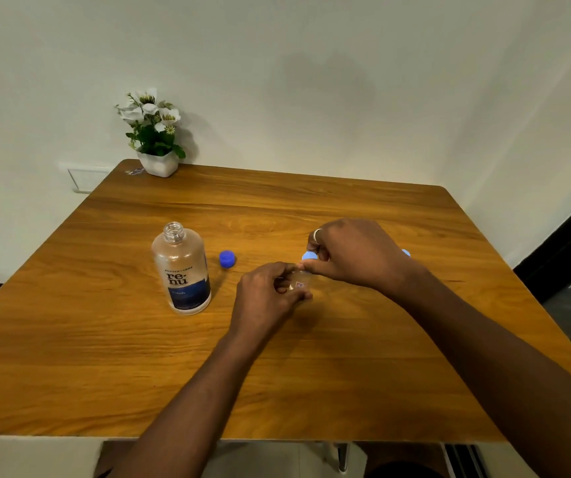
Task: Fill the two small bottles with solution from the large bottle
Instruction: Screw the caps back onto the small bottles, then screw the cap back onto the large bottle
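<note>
The large clear bottle (182,269) with a dark blue label stands uncapped on the wooden table (139,357), left of centre. Its dark blue cap (227,259) lies on the table just to its right. My left hand (266,298) grips a small clear bottle (302,281) around its body. My right hand (353,253) pinches the light blue cap (309,256) at the top of that small bottle. A second light blue cap (406,253) peeks out behind my right wrist; the small bottle under it is hidden.
A white pot of artificial white flowers (155,132) stands at the table's far left corner, against the wall. A wall socket plate (85,179) sits left of the table. The floor drops away past the right edge.
</note>
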